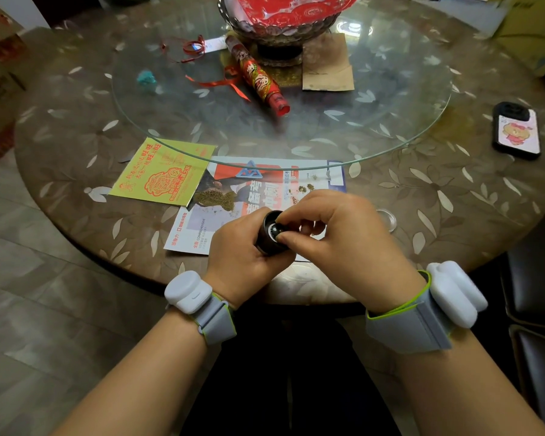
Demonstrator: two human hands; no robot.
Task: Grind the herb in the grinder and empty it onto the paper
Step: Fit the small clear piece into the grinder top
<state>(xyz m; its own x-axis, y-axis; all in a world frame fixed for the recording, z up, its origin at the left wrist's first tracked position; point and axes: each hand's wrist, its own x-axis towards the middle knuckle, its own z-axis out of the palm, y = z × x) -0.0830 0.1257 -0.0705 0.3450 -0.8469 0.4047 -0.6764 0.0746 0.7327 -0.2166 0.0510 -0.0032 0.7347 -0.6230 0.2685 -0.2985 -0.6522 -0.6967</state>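
Note:
My left hand (243,250) grips a small black round grinder (270,229) from below, tilted so its open end faces right. My right hand (334,234) pinches at that open end with thumb and forefinger; whether it holds a separate part is hidden by the fingers. Both hands hover just above a printed paper flyer (195,231) lying at the table's near edge. A pile of ground brownish-green herb (216,199) lies on the flyer's left part, and a few herb crumbs (302,188) are scattered further right.
A yellow printed sheet (162,174) overlaps the flyer's left corner. A glass turntable (390,121) carries a red tube (258,80), a brown paper bag (328,67) and a glass bowl (280,23). A phone (516,130) lies right. A clear round lid (386,218) sits beside my right hand.

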